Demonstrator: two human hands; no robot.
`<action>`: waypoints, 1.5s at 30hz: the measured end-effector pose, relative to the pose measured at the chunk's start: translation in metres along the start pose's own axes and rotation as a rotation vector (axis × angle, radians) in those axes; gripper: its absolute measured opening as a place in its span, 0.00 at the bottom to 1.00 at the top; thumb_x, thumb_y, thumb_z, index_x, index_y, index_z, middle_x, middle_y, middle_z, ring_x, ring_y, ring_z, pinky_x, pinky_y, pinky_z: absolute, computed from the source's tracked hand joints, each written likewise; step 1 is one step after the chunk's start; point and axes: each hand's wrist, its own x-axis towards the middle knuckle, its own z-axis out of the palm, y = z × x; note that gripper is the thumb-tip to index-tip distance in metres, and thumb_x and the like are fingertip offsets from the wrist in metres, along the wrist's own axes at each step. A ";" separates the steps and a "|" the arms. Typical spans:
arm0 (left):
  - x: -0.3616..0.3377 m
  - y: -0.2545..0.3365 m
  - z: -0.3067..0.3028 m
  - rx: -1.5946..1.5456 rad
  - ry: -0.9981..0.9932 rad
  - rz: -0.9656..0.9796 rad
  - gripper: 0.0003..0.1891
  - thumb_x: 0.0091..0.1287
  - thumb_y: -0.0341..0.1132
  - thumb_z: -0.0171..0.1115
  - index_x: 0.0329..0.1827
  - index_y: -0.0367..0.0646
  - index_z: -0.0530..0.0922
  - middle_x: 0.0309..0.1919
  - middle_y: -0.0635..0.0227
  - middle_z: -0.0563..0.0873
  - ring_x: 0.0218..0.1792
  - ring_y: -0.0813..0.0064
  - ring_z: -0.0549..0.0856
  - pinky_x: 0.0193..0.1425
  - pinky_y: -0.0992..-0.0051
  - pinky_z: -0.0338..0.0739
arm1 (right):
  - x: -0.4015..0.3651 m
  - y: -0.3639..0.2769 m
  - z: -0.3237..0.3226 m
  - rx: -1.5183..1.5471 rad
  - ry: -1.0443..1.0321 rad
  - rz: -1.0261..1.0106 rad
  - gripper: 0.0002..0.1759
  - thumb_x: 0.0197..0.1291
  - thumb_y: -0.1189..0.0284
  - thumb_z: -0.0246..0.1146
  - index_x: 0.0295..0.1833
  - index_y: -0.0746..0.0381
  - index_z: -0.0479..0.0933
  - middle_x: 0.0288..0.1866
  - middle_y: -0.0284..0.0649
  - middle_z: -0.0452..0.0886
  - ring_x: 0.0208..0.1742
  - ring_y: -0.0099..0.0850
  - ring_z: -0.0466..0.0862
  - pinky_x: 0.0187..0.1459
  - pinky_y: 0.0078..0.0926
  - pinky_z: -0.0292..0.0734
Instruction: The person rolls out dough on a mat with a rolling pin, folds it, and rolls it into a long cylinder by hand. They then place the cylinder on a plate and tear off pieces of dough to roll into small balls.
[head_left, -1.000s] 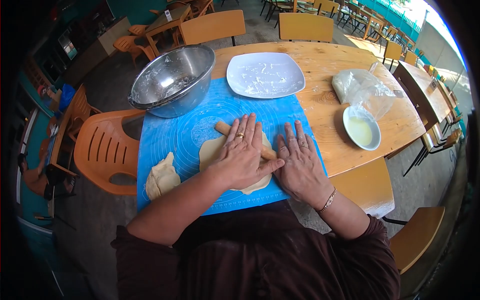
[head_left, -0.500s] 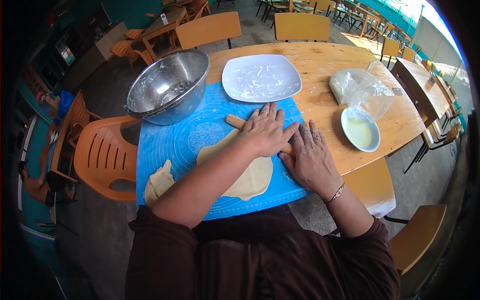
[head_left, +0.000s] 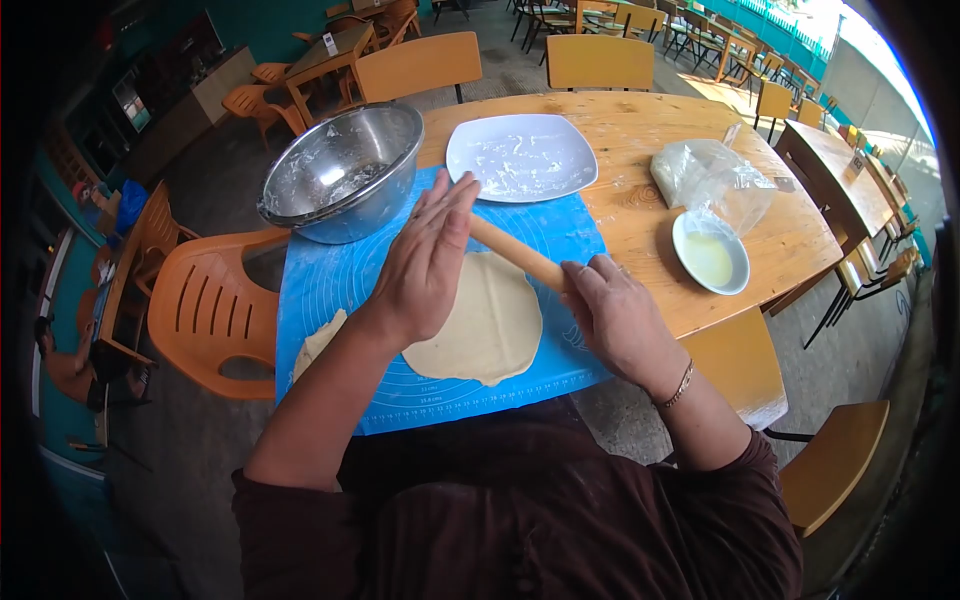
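Observation:
A wooden rolling pin (head_left: 520, 256) slants over the far right edge of a thin, flattened sheet of dough (head_left: 475, 325). My right hand (head_left: 622, 318) has its fingers wrapped around the near right end of the pin. My left hand (head_left: 425, 262) is held edge-on with straight fingers, its palm beside the pin's far left end. Under the dough lies a blue pastry mat (head_left: 400, 395) printed with rings and a ruler edge. A smaller torn piece of dough (head_left: 318, 345) rests at the mat's left, partly hidden by my left forearm.
A steel mixing bowl (head_left: 345, 215) with floury residue sits at the mat's far left corner. Behind the mat is a flour-dusted white plate (head_left: 522, 160). To the right are a plastic bag (head_left: 705, 180) and a small bowl of pale yellow liquid (head_left: 708, 262). An orange chair (head_left: 205, 310) stands at left.
My left hand has lifted off the middle of the rolling pin and swung left, turning edge-on. My right hand has gone from lying flat to gripping the pin, uncovering more dough.

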 end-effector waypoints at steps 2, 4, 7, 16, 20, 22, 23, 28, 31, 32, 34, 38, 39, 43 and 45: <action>-0.026 0.002 0.000 0.202 0.048 0.007 0.34 0.83 0.51 0.34 0.75 0.25 0.62 0.77 0.38 0.61 0.81 0.41 0.53 0.84 0.54 0.43 | -0.007 -0.020 0.010 0.017 -0.036 -0.042 0.19 0.61 0.75 0.61 0.58 0.68 0.75 0.41 0.49 0.75 0.45 0.48 0.80 0.48 0.43 0.78; -0.050 0.007 0.006 0.261 -0.079 0.007 0.36 0.83 0.52 0.35 0.76 0.23 0.58 0.78 0.35 0.57 0.81 0.40 0.50 0.84 0.52 0.41 | -0.015 -0.038 0.022 0.035 -0.076 -0.086 0.23 0.60 0.76 0.60 0.62 0.69 0.74 0.43 0.49 0.75 0.45 0.47 0.80 0.48 0.43 0.78; -0.071 0.007 0.015 0.339 -0.296 -0.043 0.41 0.81 0.55 0.37 0.76 0.19 0.52 0.78 0.31 0.51 0.81 0.39 0.47 0.84 0.51 0.38 | -0.018 -0.050 0.032 0.036 -0.121 -0.172 0.26 0.59 0.77 0.59 0.64 0.72 0.72 0.45 0.50 0.74 0.46 0.45 0.79 0.48 0.41 0.77; -0.028 -0.015 0.057 0.484 -0.396 -0.105 0.48 0.77 0.65 0.34 0.78 0.20 0.52 0.80 0.33 0.47 0.82 0.43 0.44 0.85 0.54 0.33 | -0.005 -0.026 0.043 -0.277 -0.003 -0.102 0.24 0.67 0.64 0.55 0.58 0.75 0.76 0.47 0.51 0.78 0.50 0.45 0.76 0.52 0.41 0.70; -0.003 -0.024 0.066 0.379 -0.423 -0.161 0.46 0.78 0.64 0.32 0.78 0.25 0.56 0.81 0.37 0.48 0.83 0.45 0.45 0.85 0.55 0.35 | 0.003 -0.016 0.041 -0.308 -0.021 -0.026 0.25 0.69 0.61 0.54 0.58 0.72 0.77 0.48 0.52 0.78 0.53 0.46 0.76 0.53 0.42 0.70; 0.006 -0.027 0.071 0.370 -0.385 -0.130 0.43 0.78 0.63 0.31 0.78 0.28 0.59 0.81 0.40 0.51 0.83 0.45 0.47 0.85 0.56 0.36 | 0.007 -0.010 0.039 -0.322 -0.016 -0.028 0.26 0.70 0.58 0.54 0.58 0.70 0.78 0.48 0.52 0.78 0.54 0.47 0.76 0.55 0.43 0.69; 0.012 -0.029 0.076 0.371 -0.382 -0.130 0.43 0.78 0.63 0.31 0.78 0.28 0.59 0.81 0.40 0.51 0.83 0.45 0.47 0.85 0.56 0.36 | 0.009 -0.007 0.038 -0.324 -0.015 -0.031 0.26 0.70 0.58 0.54 0.58 0.70 0.78 0.48 0.52 0.78 0.54 0.47 0.76 0.55 0.43 0.69; 0.038 -0.037 0.093 0.433 -0.405 -0.121 0.40 0.79 0.60 0.30 0.75 0.30 0.65 0.79 0.39 0.57 0.82 0.47 0.50 0.85 0.55 0.39 | 0.016 0.013 0.035 -0.307 0.110 -0.044 0.25 0.65 0.57 0.61 0.56 0.68 0.79 0.47 0.51 0.76 0.53 0.47 0.77 0.53 0.41 0.72; 0.048 -0.038 0.093 0.380 -0.418 -0.076 0.39 0.79 0.60 0.30 0.71 0.32 0.70 0.78 0.42 0.61 0.82 0.47 0.51 0.84 0.54 0.41 | 0.017 0.017 0.028 -0.253 0.055 -0.017 0.23 0.62 0.58 0.65 0.53 0.66 0.81 0.46 0.50 0.75 0.51 0.46 0.77 0.51 0.42 0.73; 0.049 -0.039 0.094 0.383 -0.417 -0.072 0.39 0.79 0.60 0.30 0.71 0.32 0.70 0.78 0.42 0.61 0.82 0.47 0.51 0.84 0.54 0.41 | 0.016 0.016 0.024 -0.254 0.059 -0.017 0.23 0.62 0.58 0.65 0.53 0.66 0.81 0.46 0.50 0.75 0.51 0.46 0.77 0.51 0.42 0.73; 0.049 -0.044 0.097 0.276 -0.321 -0.037 0.37 0.80 0.59 0.30 0.65 0.33 0.74 0.75 0.46 0.67 0.81 0.48 0.55 0.84 0.54 0.44 | 0.012 0.010 0.018 -0.262 0.006 -0.165 0.19 0.61 0.60 0.66 0.48 0.64 0.81 0.44 0.48 0.76 0.49 0.45 0.79 0.51 0.43 0.74; 0.053 -0.058 0.102 0.166 -0.216 0.035 0.36 0.81 0.58 0.30 0.61 0.34 0.77 0.69 0.47 0.75 0.78 0.47 0.61 0.83 0.56 0.49 | 0.005 0.008 0.033 -0.258 -0.014 -0.164 0.13 0.62 0.62 0.65 0.45 0.61 0.81 0.41 0.45 0.77 0.46 0.46 0.80 0.49 0.43 0.75; 0.054 -0.055 0.098 -0.002 -0.115 0.000 0.35 0.82 0.57 0.30 0.59 0.34 0.79 0.65 0.48 0.78 0.75 0.49 0.66 0.81 0.59 0.54 | 0.007 0.011 0.035 -0.215 -0.020 -0.137 0.12 0.63 0.64 0.64 0.43 0.62 0.80 0.39 0.46 0.78 0.45 0.48 0.81 0.47 0.45 0.75; 0.044 -0.024 0.065 -0.472 0.110 -0.170 0.36 0.83 0.56 0.31 0.53 0.33 0.82 0.55 0.50 0.85 0.67 0.56 0.77 0.76 0.65 0.64 | 0.023 0.030 0.020 0.180 -0.120 0.028 0.14 0.68 0.65 0.61 0.47 0.66 0.80 0.39 0.53 0.83 0.43 0.53 0.84 0.47 0.49 0.77; 0.034 -0.013 0.032 -0.456 0.160 -0.126 0.35 0.84 0.55 0.30 0.57 0.33 0.81 0.61 0.51 0.82 0.71 0.59 0.72 0.78 0.65 0.58 | 0.026 0.026 -0.003 0.258 -0.199 0.177 0.17 0.71 0.65 0.59 0.53 0.69 0.79 0.42 0.58 0.85 0.46 0.55 0.85 0.49 0.48 0.78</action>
